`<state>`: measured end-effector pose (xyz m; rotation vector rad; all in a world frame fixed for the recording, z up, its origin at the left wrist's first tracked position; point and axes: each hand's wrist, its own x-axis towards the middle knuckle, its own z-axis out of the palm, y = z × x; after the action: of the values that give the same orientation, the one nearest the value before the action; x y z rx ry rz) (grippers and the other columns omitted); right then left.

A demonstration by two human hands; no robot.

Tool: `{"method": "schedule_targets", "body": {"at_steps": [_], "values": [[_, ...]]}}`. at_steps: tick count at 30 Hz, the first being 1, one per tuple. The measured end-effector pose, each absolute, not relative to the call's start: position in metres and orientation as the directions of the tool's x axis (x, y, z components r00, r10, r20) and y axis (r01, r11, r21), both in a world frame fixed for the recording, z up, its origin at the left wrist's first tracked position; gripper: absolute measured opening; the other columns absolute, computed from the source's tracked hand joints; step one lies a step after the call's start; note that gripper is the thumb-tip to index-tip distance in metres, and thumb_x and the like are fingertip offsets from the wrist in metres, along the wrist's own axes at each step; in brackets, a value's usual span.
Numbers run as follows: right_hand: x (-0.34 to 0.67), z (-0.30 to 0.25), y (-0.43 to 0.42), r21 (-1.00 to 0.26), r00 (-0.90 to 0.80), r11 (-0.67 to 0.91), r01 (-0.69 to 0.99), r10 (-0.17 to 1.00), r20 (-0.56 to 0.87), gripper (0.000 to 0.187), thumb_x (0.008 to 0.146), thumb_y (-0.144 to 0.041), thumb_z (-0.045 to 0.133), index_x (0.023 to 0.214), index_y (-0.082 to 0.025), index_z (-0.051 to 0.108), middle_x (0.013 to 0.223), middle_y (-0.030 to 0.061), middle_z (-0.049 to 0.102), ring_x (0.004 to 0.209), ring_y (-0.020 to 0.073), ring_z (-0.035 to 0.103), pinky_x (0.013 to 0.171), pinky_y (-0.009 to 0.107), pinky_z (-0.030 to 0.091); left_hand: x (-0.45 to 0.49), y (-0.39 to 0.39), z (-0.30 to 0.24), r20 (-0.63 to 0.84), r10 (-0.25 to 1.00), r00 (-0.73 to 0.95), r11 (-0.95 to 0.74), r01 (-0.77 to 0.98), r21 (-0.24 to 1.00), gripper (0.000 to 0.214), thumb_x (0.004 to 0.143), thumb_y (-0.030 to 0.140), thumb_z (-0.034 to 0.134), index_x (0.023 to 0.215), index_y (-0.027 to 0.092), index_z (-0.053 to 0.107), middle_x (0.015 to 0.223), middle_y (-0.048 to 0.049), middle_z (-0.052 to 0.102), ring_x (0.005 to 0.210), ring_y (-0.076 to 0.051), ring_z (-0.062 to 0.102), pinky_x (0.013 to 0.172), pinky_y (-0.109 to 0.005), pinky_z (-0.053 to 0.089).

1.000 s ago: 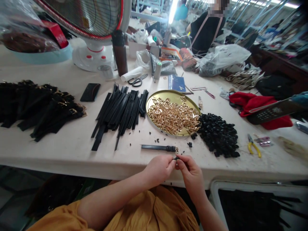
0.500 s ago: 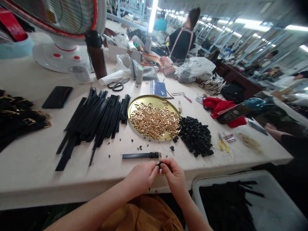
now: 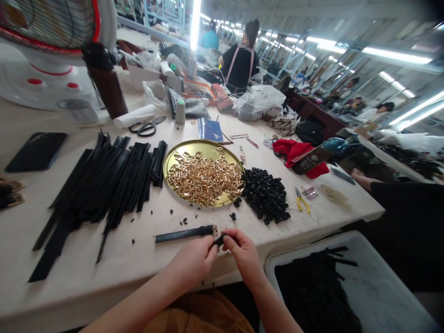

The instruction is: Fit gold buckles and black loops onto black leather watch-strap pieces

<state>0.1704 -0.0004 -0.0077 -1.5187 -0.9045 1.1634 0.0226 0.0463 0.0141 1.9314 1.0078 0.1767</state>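
My left hand (image 3: 197, 256) and my right hand (image 3: 241, 249) meet over the table's front edge, both closed. Between their fingertips is a small black leather-like piece (image 3: 219, 240), partly hidden by the fingers. Just beyond the left hand lies a black strap (image 3: 183, 234) with a gold buckle (image 3: 215, 229) at its right end. Behind it, a round gold tray (image 3: 168, 159) holds a heap of gold buckles (image 3: 204, 178). A pile of small black loops (image 3: 265, 194) touches the tray's right side. Many black strips (image 3: 100, 180) are stacked to its left.
Yellow-handled pliers (image 3: 302, 201), a red cloth (image 3: 317, 169) and scissors (image 3: 147, 127) lie on the table. A brown bottle (image 3: 106, 85) and a fan (image 3: 52, 27) stand at left. Below right is a white bin (image 3: 391, 282) with black strips. A co-worker's arm (image 3: 364, 179) reaches in at right.
The view has swung right, so the table's contents appear further left. More of the black piece shows between my fingertips, and my hands stay together.
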Motion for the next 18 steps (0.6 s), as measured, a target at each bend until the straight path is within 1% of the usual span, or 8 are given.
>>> {"method": "schedule_targets", "body": {"at_steps": [2, 4, 7, 9, 14, 16, 18], "values": [[0.169, -0.012, -0.003, -0.969, 0.297, -0.245, -0.045, 0.922, -0.247, 0.024, 0.071, -0.038, 0.064, 0.083, -0.018, 0.063, 0.063, -0.0019, 0.059, 0.057, 0.0119, 0.054, 0.059, 0.026, 0.044, 0.022, 0.046, 0.013, -0.286, 0.698, 0.657, -0.249, 0.597, 0.763, 0.028, 0.086, 0.028, 0.032, 0.077, 0.017, 0.057, 0.081, -0.0063, 0.064, 0.076, -0.019, 0.058, 0.066, -0.026, 0.038], [0.165, -0.016, -0.004, -0.962, 0.290, -0.246, -0.116, 0.918, -0.269, 0.024, 0.069, -0.039, 0.066, 0.080, -0.018, 0.062, 0.062, -0.0026, 0.058, 0.055, 0.0111, 0.053, 0.058, 0.026, 0.043, 0.022, 0.046, 0.010, -0.302, 0.707, 0.640, -0.231, 0.612, 0.756, 0.030, 0.086, 0.028, 0.030, 0.075, 0.017, 0.056, 0.079, -0.0064, 0.064, 0.075, -0.019, 0.058, 0.066, -0.026, 0.038], [0.159, -0.019, -0.005, -0.939, 0.234, -0.259, -0.226, 0.922, -0.310, 0.024, 0.066, -0.038, 0.069, 0.078, -0.019, 0.060, 0.062, -0.0034, 0.058, 0.054, 0.0099, 0.052, 0.057, 0.025, 0.043, 0.023, 0.046, 0.006, -0.309, 0.704, 0.640, -0.210, 0.603, 0.770, 0.031, 0.087, 0.029, 0.030, 0.077, 0.017, 0.057, 0.081, -0.0070, 0.064, 0.077, -0.019, 0.058, 0.069, -0.026, 0.039], [0.158, -0.017, -0.004, -0.926, 0.191, -0.272, -0.263, 0.926, -0.326, 0.025, 0.064, -0.037, 0.070, 0.079, -0.019, 0.060, 0.062, -0.0039, 0.058, 0.054, 0.0097, 0.052, 0.056, 0.024, 0.042, 0.025, 0.048, 0.005, -0.294, 0.689, 0.663, -0.217, 0.575, 0.789, 0.031, 0.086, 0.029, 0.031, 0.078, 0.017, 0.058, 0.083, -0.0066, 0.065, 0.079, -0.019, 0.058, 0.071, -0.026, 0.039], [0.167, -0.008, -0.001, -0.921, 0.116, -0.310, -0.235, 0.932, -0.343, 0.021, 0.064, -0.031, 0.069, 0.079, -0.018, 0.060, 0.065, -0.0042, 0.057, 0.054, 0.0080, 0.050, 0.055, 0.022, 0.041, 0.028, 0.050, 0.007, -0.262, 0.691, 0.674, -0.203, 0.529, 0.824, 0.029, 0.086, 0.030, 0.033, 0.076, 0.018, 0.058, 0.081, -0.0045, 0.065, 0.077, -0.018, 0.058, 0.072, -0.027, 0.039], [0.172, -0.008, 0.000, -0.926, 0.108, -0.325, -0.192, 0.931, -0.349, 0.019, 0.066, -0.028, 0.066, 0.081, -0.018, 0.060, 0.066, -0.0041, 0.057, 0.055, 0.0080, 0.050, 0.056, 0.022, 0.041, 0.030, 0.050, 0.007, -0.259, 0.683, 0.683, -0.178, 0.500, 0.848, 0.029, 0.085, 0.029, 0.034, 0.077, 0.017, 0.058, 0.082, -0.0041, 0.065, 0.078, -0.018, 0.058, 0.072, -0.026, 0.040], [0.176, -0.009, -0.001, -0.949, 0.107, -0.294, -0.112, 0.946, -0.305, 0.018, 0.067, -0.023, 0.063, 0.085, -0.019, 0.060, 0.069, -0.0033, 0.057, 0.060, 0.0091, 0.052, 0.059, 0.023, 0.041, 0.033, 0.050, 0.007, -0.258, 0.673, 0.693, -0.145, 0.465, 0.873, 0.028, 0.084, 0.029, 0.034, 0.081, 0.017, 0.060, 0.088, -0.0046, 0.066, 0.082, -0.018, 0.058, 0.074, -0.026, 0.040]]}}
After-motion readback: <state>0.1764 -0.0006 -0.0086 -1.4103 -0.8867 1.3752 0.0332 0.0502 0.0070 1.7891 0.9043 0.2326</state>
